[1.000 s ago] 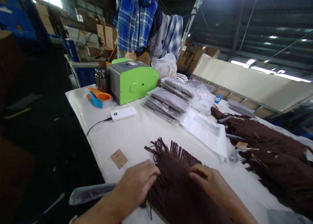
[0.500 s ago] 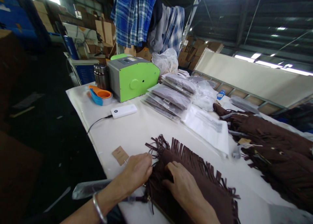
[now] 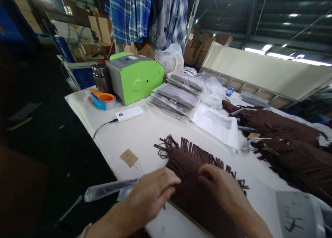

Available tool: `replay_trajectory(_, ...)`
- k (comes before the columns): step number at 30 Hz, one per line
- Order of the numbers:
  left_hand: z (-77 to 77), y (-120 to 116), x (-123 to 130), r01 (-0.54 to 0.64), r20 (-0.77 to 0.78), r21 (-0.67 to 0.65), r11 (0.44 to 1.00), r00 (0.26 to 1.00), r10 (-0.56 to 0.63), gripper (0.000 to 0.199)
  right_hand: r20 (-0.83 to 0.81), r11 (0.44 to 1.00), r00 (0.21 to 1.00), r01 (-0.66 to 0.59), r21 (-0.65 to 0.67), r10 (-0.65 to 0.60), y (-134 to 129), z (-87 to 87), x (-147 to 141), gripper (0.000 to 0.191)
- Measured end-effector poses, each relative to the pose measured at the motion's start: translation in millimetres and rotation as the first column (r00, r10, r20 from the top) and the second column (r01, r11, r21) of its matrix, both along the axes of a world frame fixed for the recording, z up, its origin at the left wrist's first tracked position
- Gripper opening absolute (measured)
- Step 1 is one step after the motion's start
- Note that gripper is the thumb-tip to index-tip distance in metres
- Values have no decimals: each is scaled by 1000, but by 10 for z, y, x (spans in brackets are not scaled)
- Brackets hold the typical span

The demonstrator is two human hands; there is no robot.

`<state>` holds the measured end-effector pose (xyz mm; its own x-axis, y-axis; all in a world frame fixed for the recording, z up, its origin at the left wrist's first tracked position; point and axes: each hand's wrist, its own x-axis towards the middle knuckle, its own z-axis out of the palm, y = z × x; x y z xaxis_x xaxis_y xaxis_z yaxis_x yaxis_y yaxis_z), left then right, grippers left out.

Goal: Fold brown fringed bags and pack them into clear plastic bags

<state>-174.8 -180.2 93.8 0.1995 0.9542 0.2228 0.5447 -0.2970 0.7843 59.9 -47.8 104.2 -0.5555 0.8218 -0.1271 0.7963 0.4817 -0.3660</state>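
Brown fringed item (image 3: 194,196), 1, lying on white tabletop (image 3: 153,130) beneath 2 hands.
Left hand (image 3: 155,191) at its left edge, right hand (image 3: 227,188) over it; fingers (image 3: 169,175) curled, grip indeterminable. Beyond: cardboard tag (image 3: 129,158), white device (image 3: 129,114), green-grey machine (image 3: 142,80).

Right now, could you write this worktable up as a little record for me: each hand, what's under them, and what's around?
Left hand: fingers curled, at the near-left edge of the brown fringed piece; grip unclear
Right hand: fingers curled, over the same piece; grip unclear
Piece: flat on the white table, fringe along its far edge
Left of piece: tan tag with white string
Right side: more brown fringed goods
Beyond: green-and-gray machine, bagged stack
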Motion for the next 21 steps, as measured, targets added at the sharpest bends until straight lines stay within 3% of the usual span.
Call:
replay_trajectory(2,-65,20,-211,-203,-94,-53,978,976,197,19,-44,1000,999,-13,10,14,-174,24,7,8)
replay_trajectory(3,-109,35,-291,-244,-158,-80,967,960,229,17,-71,999,996,-51,-3,51,-290,14,-32,9)
replay_trajectory(6,-254,83,-363,-205,-276,-147,968,948,159,24,-132,984,975,-177,11,177,-657,-132,-280,7)
replay_trajectory(10,-410,149,-231,-191,-308,-181,965,943,129,32,-50,958,977,-192,215,207,-930,-476,-622,21)
replay_trajectory(14,-483,188,-170,-185,-280,-170,968,951,133,32,-12,948,980,-189,258,199,-910,-635,-706,15)
replay_trajectory(18,-486,191,-174,-174,-190,-181,968,972,139,35,-108,974,970,-207,90,216,-779,-546,-643,21)
replay_trajectory(21,-460,199,-194,-190,-95,-213,958,980,174,29,-57,973,976,-204,108,211,-665,-441,-541,22)
